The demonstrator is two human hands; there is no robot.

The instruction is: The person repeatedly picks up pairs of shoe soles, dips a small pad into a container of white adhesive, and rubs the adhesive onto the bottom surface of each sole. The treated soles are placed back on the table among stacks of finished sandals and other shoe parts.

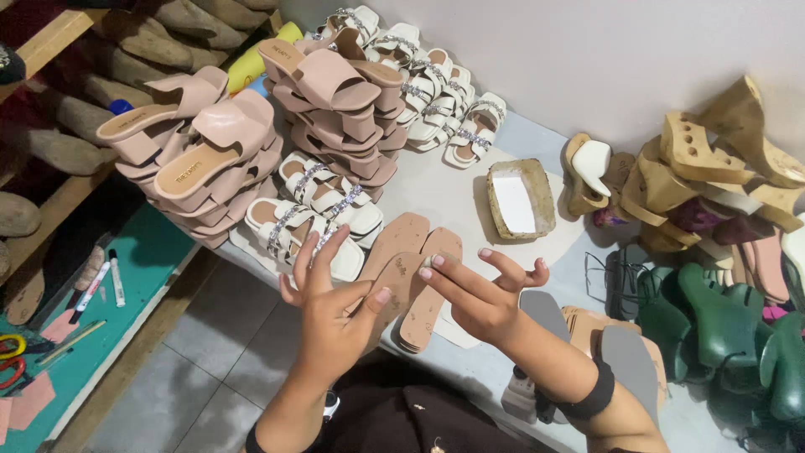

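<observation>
Both hands hover together above the near edge of the table (470, 201), over a small stack of flat tan insoles (419, 277). The left hand (331, 315) has its fingers spread and lifted, the thumb pointing right toward the other hand; it grips nothing. The right hand (478, 294) reaches leftward with two fingers straight, their tips just beside the left thumb and lying over the upper insole (whether they press on it or only float above it cannot be told). Its other fingers curl loosely, holding nothing.

The insoles sit near the table's front edge, overlapping one another, toes pointing away from the person. Just beyond them, toward the table's left edge, lie white sandals with sparkling straps (314, 214). Behind those rise stacks of pale pink sandals (210, 143), and more white strappy sandals (436, 92) are piled at the far edge against the wall. A shallow woven tray (499, 220) with a white bottom rests near the table's middle. Toward the right edge stand tan wedge soles (713, 159) and dark green shoe forms (729, 327). Grey insoles (625, 356) lie beside the right forearm.
</observation>
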